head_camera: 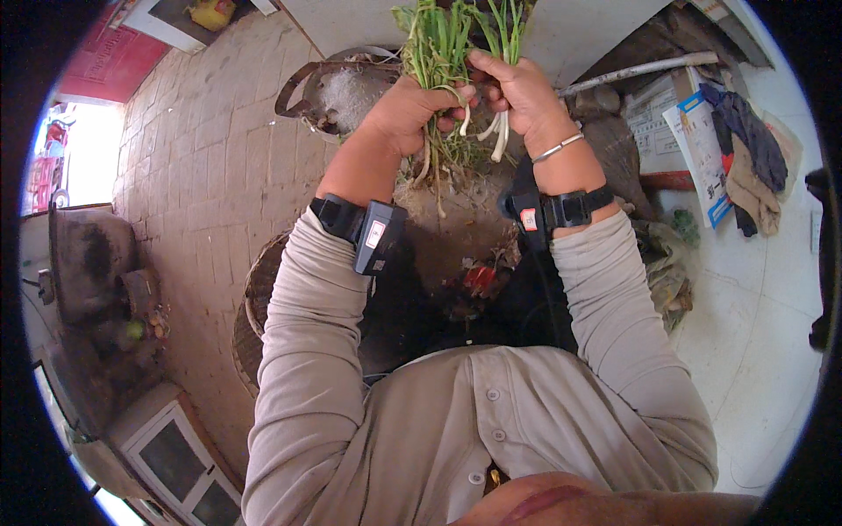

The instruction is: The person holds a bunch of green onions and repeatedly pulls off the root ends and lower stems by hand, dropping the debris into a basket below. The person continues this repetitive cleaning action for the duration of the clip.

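My left hand (414,117) grips a thick bunch of green onions (434,46) with tangled, partly wilted leaves. Brown roots and dry stalks trail below that fist. Close beside it, my right hand (526,95) holds a smaller bunch of spring onions (510,36), their white stems hanging down past the palm. The fingers of both hands nearly meet between the two bunches. Under them, a heap of loose greens and dry trimmings (454,164) lies on the ground.
A basin (345,92) with whitish contents stands beyond my left forearm. Wicker baskets (248,335) sit left of me on the brick floor (197,151). At right, cloths (750,151) and printed cardboard (697,158) rest against white tiles. A pale stick (644,71) leans near my right wrist.
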`<act>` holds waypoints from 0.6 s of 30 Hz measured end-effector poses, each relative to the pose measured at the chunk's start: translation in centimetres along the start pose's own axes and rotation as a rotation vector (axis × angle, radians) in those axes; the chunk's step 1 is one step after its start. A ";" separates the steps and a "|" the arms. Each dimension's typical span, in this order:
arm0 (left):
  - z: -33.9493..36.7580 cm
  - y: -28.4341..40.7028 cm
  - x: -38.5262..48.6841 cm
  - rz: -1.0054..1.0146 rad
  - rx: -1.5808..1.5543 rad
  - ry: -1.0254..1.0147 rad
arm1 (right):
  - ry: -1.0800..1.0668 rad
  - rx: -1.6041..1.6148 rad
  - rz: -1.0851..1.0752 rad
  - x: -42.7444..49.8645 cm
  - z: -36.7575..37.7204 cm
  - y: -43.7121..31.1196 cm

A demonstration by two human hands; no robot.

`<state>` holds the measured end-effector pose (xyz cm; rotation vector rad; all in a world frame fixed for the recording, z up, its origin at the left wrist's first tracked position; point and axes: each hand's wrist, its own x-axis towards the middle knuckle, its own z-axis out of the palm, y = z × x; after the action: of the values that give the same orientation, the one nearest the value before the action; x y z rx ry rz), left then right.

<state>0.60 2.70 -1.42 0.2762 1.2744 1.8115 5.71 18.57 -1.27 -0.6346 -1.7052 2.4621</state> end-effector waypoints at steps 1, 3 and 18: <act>0.1 0.0 0.0 -0.015 -0.004 -0.026 | -0.011 0.015 0.031 0.2 -0.1 0.0; 0.2 0.0 -0.2 0.004 0.015 -0.077 | -0.054 0.027 0.040 0.4 -0.2 0.2; -3.4 -0.1 1.6 -0.026 -0.523 -0.029 | -0.186 0.468 0.019 1.0 -3.9 -1.7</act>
<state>-2.37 1.65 -3.52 -0.0059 0.7401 2.0327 6.04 22.93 -1.15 -0.3775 -1.0944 2.8602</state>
